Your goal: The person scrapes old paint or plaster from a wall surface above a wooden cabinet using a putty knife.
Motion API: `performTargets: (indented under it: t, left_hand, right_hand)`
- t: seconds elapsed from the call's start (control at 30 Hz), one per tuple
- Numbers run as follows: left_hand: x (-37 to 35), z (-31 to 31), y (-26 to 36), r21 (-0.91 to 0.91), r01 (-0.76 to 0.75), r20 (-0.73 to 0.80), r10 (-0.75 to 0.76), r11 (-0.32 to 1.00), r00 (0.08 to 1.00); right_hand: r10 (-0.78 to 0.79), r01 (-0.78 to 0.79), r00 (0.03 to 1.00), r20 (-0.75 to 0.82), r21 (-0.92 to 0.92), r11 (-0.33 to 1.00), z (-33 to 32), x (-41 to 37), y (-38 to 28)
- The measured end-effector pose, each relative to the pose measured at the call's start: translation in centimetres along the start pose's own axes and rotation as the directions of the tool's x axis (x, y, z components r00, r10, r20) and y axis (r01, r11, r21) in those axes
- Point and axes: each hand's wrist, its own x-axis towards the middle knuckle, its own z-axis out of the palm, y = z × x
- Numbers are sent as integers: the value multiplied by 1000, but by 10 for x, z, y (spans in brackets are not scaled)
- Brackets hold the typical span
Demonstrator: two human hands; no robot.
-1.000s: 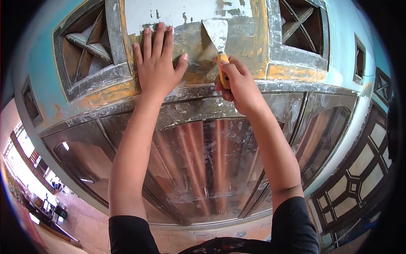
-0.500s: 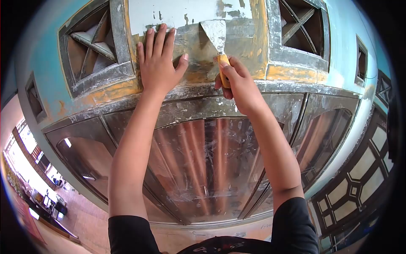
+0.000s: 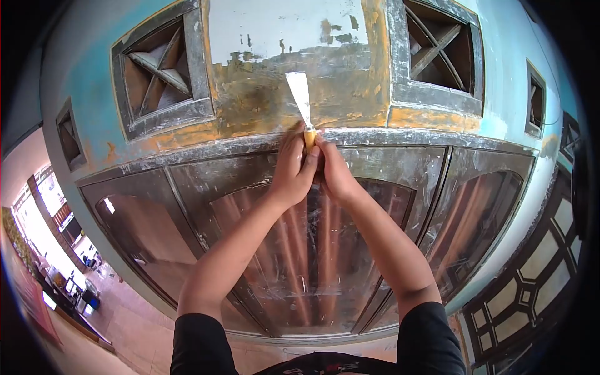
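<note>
A putty knife (image 3: 299, 95) with a whitish blade and a wooden handle points up in front of the wall. My left hand (image 3: 292, 175) and my right hand (image 3: 338, 174) meet around its handle, side by side, with fingers closed. Some of the fingers are hidden behind the handle. Behind the blade is a wall patch (image 3: 250, 97), scraped to a grey-brown layer, with white coating (image 3: 281, 22) above it. Whether the blade touches the wall cannot be made out.
Below the hands runs a paint-spotted wooden frame (image 3: 225, 169) with glass panes (image 3: 369, 250). Vents with crossed bars (image 3: 164, 75) (image 3: 440, 47) flank the patch. A dark patterned door (image 3: 531, 281) is at right. Tiled floor (image 3: 137, 319) lies at lower left.
My left hand has left the wall and joined my right hand at the putty knife's handle. The knife has come down and slightly left, its blade turned more edge-on.
</note>
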Motion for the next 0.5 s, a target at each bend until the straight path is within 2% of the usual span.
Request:
performTargets:
  t: [0.03, 0.07, 0.1, 0.13, 0.2, 0.23, 0.27, 0.33, 0.37, 0.4, 0.47, 0.5]
  left_hand:
    - [-3, -2, 5, 7, 1, -7, -1, 1000, 1000]
    - [-6, -5, 10, -197, 126, 39, -120, 972, 992]
    - [-7, -9, 16, -386, 251, 104, -228, 888, 968]
    - [-9, -12, 11, -382, 252, 96, -234, 889, 968]
    - [-11, -26, -2, -290, 224, 90, -206, 931, 974]
    - [-9, -38, 10, -424, 300, 131, -270, 854, 954]
    - [-8, -47, 6, -441, 295, 86, -287, 847, 954]
    - [-7, -81, 2, -370, 509, 213, -462, 777, 861]
    - [-6, -90, 4, -338, 537, 145, -521, 773, 841]
    - [-4, -100, 6, -338, 536, 139, -523, 773, 841]
    - [-1, -120, 4, -168, 613, 44, -616, 772, 787]
    - [-2, -123, -7, -170, 595, 3, -604, 785, 797]
  right_hand:
    - [16, -15, 999, 42, -23, 1000, -2, 0, 2]
    - [34, -30, 996, 81, -46, 998, -5, 1, 3]
    - [71, -57, 990, 124, -109, 992, -8, 3, 3]
    - [76, -61, 988, 135, -110, 992, -11, 4, 2]
    - [-17, 95, 987, 160, -493, 865, -15, 6, -2]
    - [-113, 190, 977, 181, -494, 848, -14, 5, -9]
    - [-112, 192, 976, 187, -491, 850, -17, 5, -21]
    - [-333, 389, 910, 246, -783, 484, -29, 10, -50]
    - [-455, 462, 848, 274, -801, 379, -36, 16, -59]
    - [-564, 518, 767, 306, -814, 263, -44, 25, -69]
    - [-663, 462, 650, 373, -886, -45, -56, 43, -96]
    - [-661, 469, 648, 378, -882, -45, -57, 52, -106]
